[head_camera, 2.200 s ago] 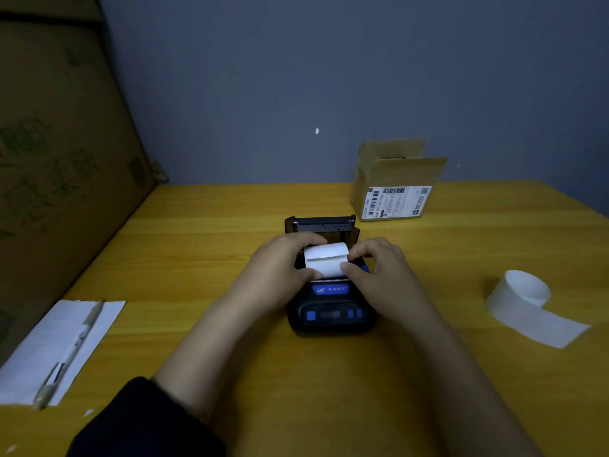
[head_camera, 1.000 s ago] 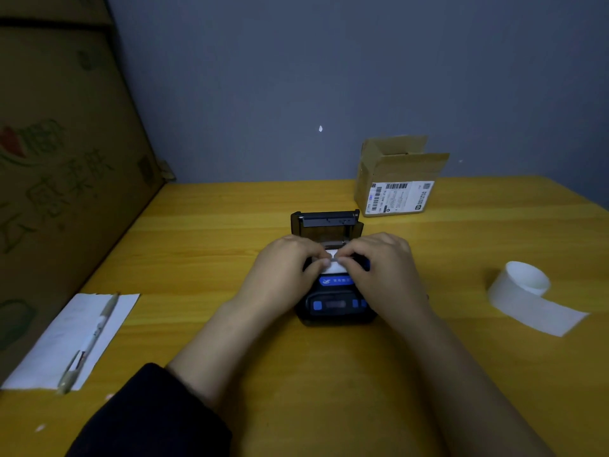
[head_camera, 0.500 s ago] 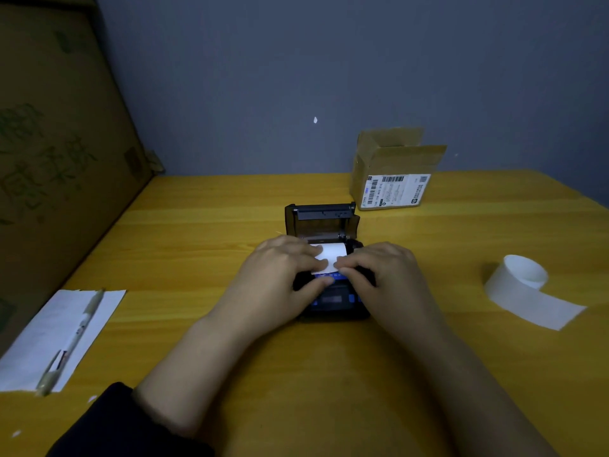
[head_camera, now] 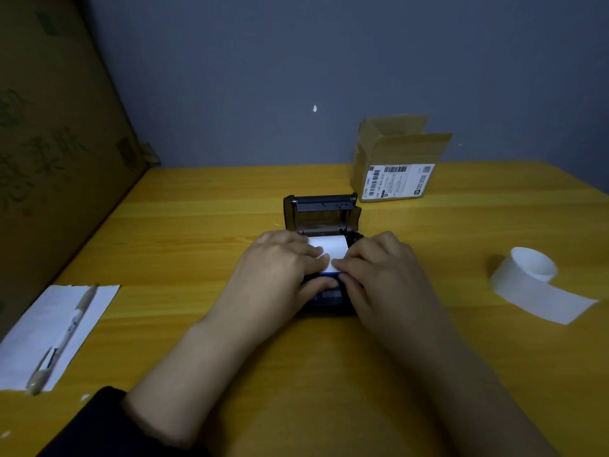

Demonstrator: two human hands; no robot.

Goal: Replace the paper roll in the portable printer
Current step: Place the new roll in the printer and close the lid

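Squarely mid-table in the head view, the portable printer (head_camera: 324,258) sits on the yellow table (head_camera: 197,225) with its lid (head_camera: 321,212) tipped up at the back. A white paper roll (head_camera: 329,247) lies in the open bay. The left hand (head_camera: 280,272) and right hand (head_camera: 382,275) rest on the printer, fingertips pressing the paper's loose end down. Well apart to the right lies a partly unwound second paper roll (head_camera: 527,275); a cardboard box (head_camera: 398,159) stands behind.
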